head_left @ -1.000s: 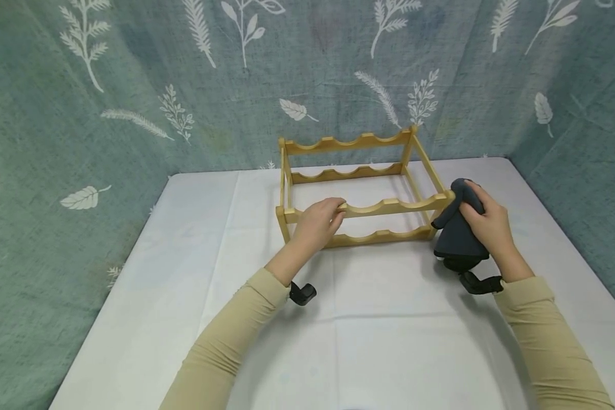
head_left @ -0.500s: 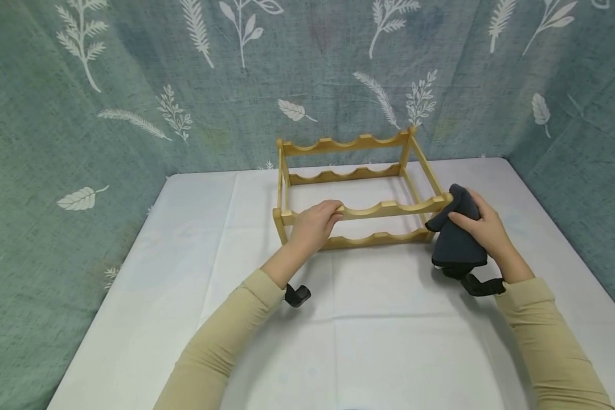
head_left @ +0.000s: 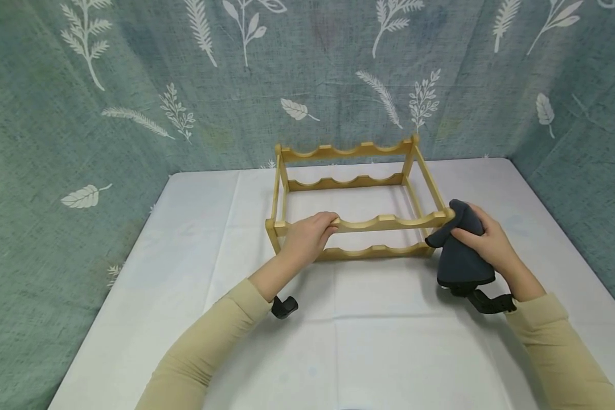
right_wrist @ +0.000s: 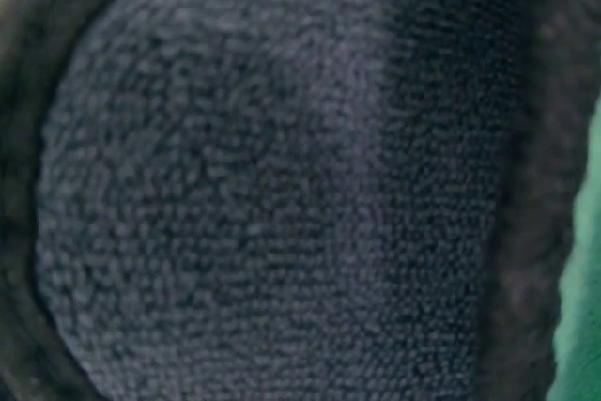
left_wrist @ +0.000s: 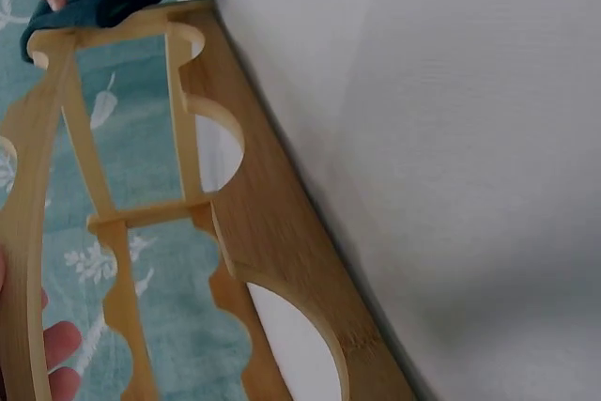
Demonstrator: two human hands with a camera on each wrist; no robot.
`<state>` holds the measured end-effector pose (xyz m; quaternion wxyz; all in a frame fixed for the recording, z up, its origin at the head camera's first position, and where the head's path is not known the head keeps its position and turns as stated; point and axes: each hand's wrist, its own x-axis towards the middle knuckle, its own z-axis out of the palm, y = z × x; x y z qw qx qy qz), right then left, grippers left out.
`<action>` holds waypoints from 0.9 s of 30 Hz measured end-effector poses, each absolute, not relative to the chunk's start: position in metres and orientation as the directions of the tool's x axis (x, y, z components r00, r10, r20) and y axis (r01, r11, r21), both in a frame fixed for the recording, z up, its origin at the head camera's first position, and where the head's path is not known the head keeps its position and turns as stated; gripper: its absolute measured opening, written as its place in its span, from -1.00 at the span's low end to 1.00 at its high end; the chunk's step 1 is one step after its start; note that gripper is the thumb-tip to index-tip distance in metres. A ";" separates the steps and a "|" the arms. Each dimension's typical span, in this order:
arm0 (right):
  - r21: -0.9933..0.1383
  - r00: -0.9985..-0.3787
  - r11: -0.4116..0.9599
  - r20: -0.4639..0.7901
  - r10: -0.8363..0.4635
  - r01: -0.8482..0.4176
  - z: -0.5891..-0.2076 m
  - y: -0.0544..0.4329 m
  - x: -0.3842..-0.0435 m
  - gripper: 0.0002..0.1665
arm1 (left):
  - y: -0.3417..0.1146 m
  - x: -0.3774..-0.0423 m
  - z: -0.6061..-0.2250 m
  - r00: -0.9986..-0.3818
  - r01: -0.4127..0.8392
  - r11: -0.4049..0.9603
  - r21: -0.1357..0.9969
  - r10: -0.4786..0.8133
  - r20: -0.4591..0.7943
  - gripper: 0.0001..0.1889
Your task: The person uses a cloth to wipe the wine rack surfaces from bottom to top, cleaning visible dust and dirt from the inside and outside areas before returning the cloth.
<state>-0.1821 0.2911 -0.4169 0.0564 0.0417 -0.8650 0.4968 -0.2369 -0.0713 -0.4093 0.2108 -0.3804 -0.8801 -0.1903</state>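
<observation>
A light wooden wine rack [head_left: 379,223] with scalloped rails stands on the white-covered table. My left hand [head_left: 307,239] grips its front top rail, left of the middle; fingertips [left_wrist: 62,343] show past the rail in the left wrist view. At the rack's front right corner, my right hand [head_left: 489,242] holds a dark grey cloth [head_left: 463,262] wrapped over the rail's end, and its lower part hangs down. Terry-like fabric with a dark edging, the same cloth [right_wrist: 235,185], fills most of the right wrist view and hides the right fingers there.
A green-grey curtain [head_left: 225,108] with white leaf prints hangs behind and on both sides of the table [head_left: 389,353]. Black wrist camera mounts [head_left: 285,307] sit below each wrist, close over the tabletop.
The rack has shifted slightly toward me with my left hand on it. My right hand and the cloth have come nearer too, and the cloth's folds have changed shape at the corner.
</observation>
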 end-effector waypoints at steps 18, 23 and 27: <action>-0.817 -0.984 0.550 0.173 -0.051 -0.172 -0.418 0.287 -0.159 -0.26 | -0.082 -0.214 -0.409 -0.579 0.781 0.597 0.186 0.578 0.575 -0.81; -0.730 -0.962 0.648 0.274 -0.018 -0.219 -0.400 0.294 -0.159 -0.33 | -0.092 -0.210 -0.397 -0.554 0.795 0.584 0.163 0.590 0.588 -0.70; -0.708 -0.924 0.662 0.377 0.059 -0.246 -0.364 0.302 -0.162 -0.35 | -0.113 -0.213 -0.379 -0.637 0.721 0.658 0.217 0.506 0.582 -0.58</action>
